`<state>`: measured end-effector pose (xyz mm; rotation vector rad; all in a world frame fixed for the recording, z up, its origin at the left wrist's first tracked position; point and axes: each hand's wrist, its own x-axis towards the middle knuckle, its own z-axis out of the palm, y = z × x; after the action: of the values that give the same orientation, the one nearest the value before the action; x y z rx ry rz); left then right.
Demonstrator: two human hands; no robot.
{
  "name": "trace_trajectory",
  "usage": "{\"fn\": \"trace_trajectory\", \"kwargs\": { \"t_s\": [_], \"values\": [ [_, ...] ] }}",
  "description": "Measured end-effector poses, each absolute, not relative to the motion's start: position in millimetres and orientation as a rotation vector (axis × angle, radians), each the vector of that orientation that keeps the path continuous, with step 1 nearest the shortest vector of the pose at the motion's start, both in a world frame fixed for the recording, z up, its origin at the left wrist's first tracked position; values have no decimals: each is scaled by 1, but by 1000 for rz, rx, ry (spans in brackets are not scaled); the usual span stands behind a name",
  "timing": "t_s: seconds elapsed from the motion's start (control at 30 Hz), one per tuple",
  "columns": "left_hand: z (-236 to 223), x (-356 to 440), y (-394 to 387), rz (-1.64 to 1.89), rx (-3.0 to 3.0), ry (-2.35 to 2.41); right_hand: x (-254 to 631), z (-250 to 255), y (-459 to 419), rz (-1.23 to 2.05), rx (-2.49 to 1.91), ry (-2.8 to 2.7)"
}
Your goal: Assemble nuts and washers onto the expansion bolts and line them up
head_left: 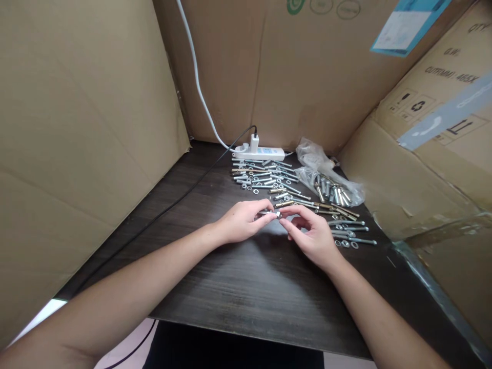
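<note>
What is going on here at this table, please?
A person is working with bare hands over a dark table. The left hand holds a small metal bolt; the right hand is at its tip, beside what looks like a nut. Loose bolts and washers lie beyond and to the right, near a clear plastic bag holding more metal pieces.

I face a tall brown cardboard wall, with a plain cardboard panel on my left and a carton on my right (its printed symbols run aslant). The dark wood-grained tabletop before me has a soft sheen; a pale pinkish surface shows below its near edge.
</note>
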<state>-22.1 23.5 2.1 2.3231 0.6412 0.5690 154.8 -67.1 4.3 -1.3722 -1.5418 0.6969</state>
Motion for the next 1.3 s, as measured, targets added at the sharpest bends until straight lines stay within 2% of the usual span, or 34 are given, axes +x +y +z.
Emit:
{"fn": "trace_trajectory", "kwargs": {
  "t_s": [0.5, 1.3],
  "values": [
    [-1, -22, 23, 569, 2291, 645, 157, 2, -68, 617, -1425, -1612],
    [9, -27, 20, 517, 2580, 448, 161, -1, -66, 782, -1479, -1774]
  ]
}}
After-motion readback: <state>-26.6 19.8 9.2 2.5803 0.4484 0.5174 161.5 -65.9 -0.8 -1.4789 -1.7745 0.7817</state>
